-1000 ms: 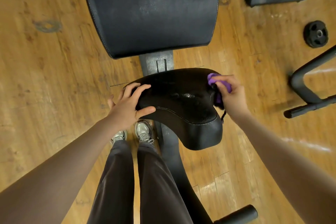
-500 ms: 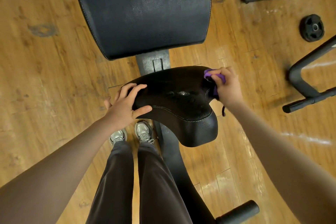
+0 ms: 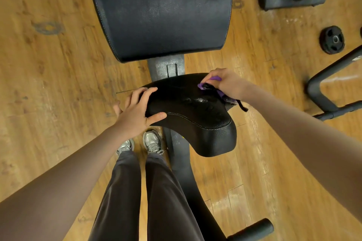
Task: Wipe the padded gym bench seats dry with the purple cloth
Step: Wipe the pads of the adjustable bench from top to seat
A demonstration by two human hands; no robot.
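Head view: right hand bunches the purple cloth in curled fingers and presses it onto the far right edge of the small seat pad; part of the cloth w/ a dark loop hangs off the pad's right side. Left hand rests on the pad's left edge, fingers spread over the top, thumb along the front seam, steadying it.

Progress, as a judgement: early-to-mid on this pad. A shiny wet patch sits mid-pad just beside the cloth, so the centre isn't dry yet; front lip and left side look matte, but can't tell if wiped or never wet. The big back pad beyond shows faint smudges near its top; wet or dry, can't tell, prob. not done yet.

Left to do: sweep cloth across the wet patch, then the rest of the seat pad, then the back pad. Weight plate lies on the wood floor, well apart.
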